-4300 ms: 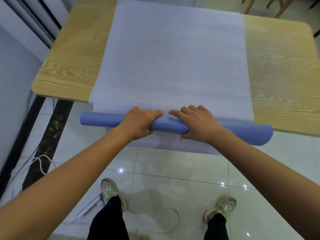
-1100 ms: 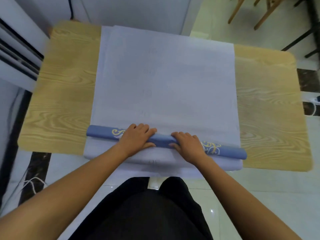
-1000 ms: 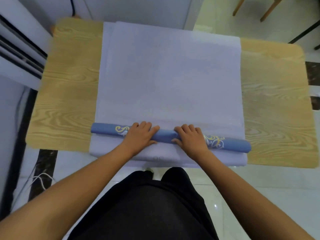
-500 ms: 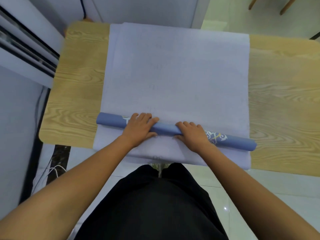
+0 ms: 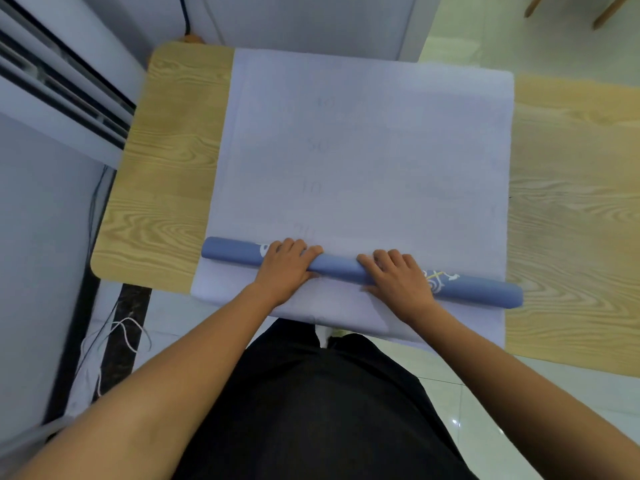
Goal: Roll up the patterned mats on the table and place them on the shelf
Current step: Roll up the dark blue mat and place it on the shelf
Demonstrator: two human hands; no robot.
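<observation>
A pale lilac mat [image 5: 374, 161] lies flat across the wooden table [image 5: 166, 188], its near end wound into a blue roll [image 5: 485, 292] with a white and yellow pattern on the outside. The roll runs left to right near the table's front edge. My left hand [image 5: 282, 268] rests on the roll left of its middle, fingers curled over the top. My right hand [image 5: 398, 282] presses on it just right of the middle. Under the roll another pale mat layer [image 5: 346, 311] hangs over the front edge. No shelf is in view.
A white unit with dark slats [image 5: 59, 84] stands at the far left, close to the table's corner. Loose cables [image 5: 114, 334] lie on the tiled floor beside it. Wooden chair legs [image 5: 609, 8] show at the top right.
The roll has travelled from below the table's edge up onto the tabletop and grown tighter. In the last second both hands kept their place on it while the view shifted.
</observation>
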